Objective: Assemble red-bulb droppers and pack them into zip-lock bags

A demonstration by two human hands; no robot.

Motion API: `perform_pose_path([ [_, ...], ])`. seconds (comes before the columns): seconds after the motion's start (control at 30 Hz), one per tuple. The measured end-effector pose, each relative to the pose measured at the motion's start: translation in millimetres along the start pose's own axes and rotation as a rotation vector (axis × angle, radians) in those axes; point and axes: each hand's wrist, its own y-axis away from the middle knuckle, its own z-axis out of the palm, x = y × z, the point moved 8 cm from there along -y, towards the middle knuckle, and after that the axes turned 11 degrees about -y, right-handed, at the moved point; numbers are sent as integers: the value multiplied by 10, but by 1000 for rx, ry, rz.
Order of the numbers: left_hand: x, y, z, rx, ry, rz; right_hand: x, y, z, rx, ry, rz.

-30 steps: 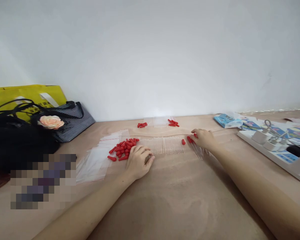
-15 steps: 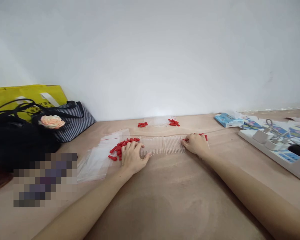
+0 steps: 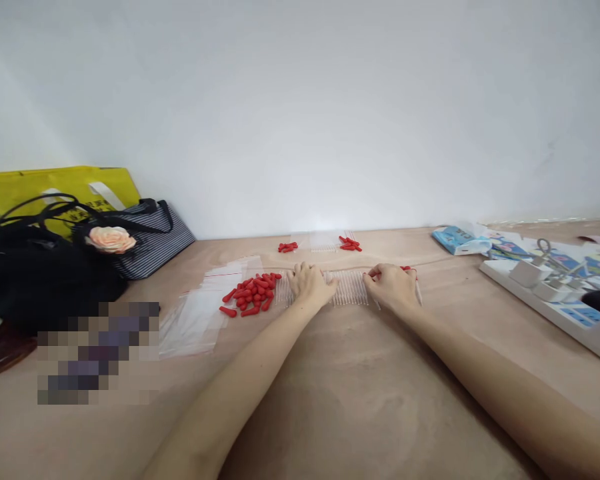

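Several thin clear tubes [image 3: 351, 288] lie side by side in a row on the wooden table. My left hand [image 3: 310, 285] is over the left part of that row, fingers spread and pointing away. Left of it is a pile of red rubber bulbs [image 3: 253, 293]. At the right end of the row my right hand [image 3: 391, 287] has thumb and index finger pinched together, with a bit of red showing at the fingertips. More red pieces [image 3: 409, 269] and a clear tube show just past this hand, partly hidden by it.
Clear zip bags [image 3: 200, 313] lie left of the pile. Against the wall are small red groups [image 3: 350, 244] beside a bag with tubes. Black, striped and yellow bags [image 3: 153, 240] stand at left. At right are a blue packet [image 3: 457, 240] and a white power strip [image 3: 550, 307].
My left hand has moved right, from the red pile onto the tubes, uncovering the pile. My right hand stays at the right end. The view has shifted slightly.
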Motion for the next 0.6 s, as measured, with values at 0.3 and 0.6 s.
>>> perform_pose_path([
  [0.3, 216, -67, 112, -75, -80, 10, -388, 342, 64, -20, -62, -214],
  [0.6, 214, -89, -13, -62, -55, 61, -372, 341, 88, 6, -174, -263],
])
